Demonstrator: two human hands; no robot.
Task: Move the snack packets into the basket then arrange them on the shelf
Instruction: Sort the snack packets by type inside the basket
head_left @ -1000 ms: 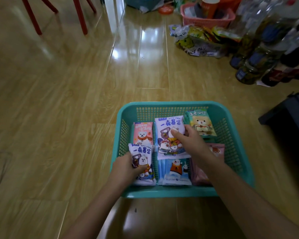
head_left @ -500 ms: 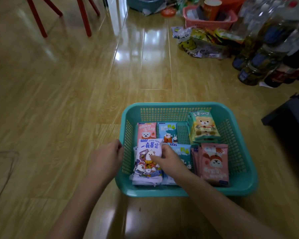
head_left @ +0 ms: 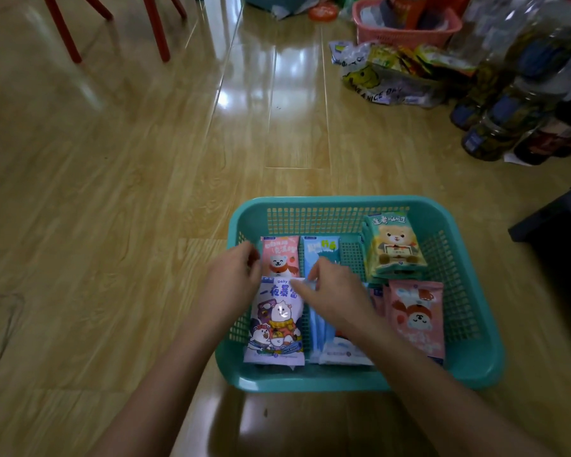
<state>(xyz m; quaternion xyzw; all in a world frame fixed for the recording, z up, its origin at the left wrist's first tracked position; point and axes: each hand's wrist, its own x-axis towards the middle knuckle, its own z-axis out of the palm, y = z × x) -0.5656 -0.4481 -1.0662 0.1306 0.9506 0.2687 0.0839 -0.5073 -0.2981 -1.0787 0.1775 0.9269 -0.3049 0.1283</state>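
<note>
The right hand (head_left: 335,293) pinches the top edge of the white packet (head_left: 277,321) w/ thumb and finger. The left hand (head_left: 233,282) sits at 9 o'clock of it, fingers loose and apart, holding nothing I can see. The packet lies flat in the near-left corner of the teal basket (head_left: 475,367), long way running 12 to 6, top at 12. Step looks like packing, nearly done. Next: let go, then carry the basket; no shelf in view.
</note>
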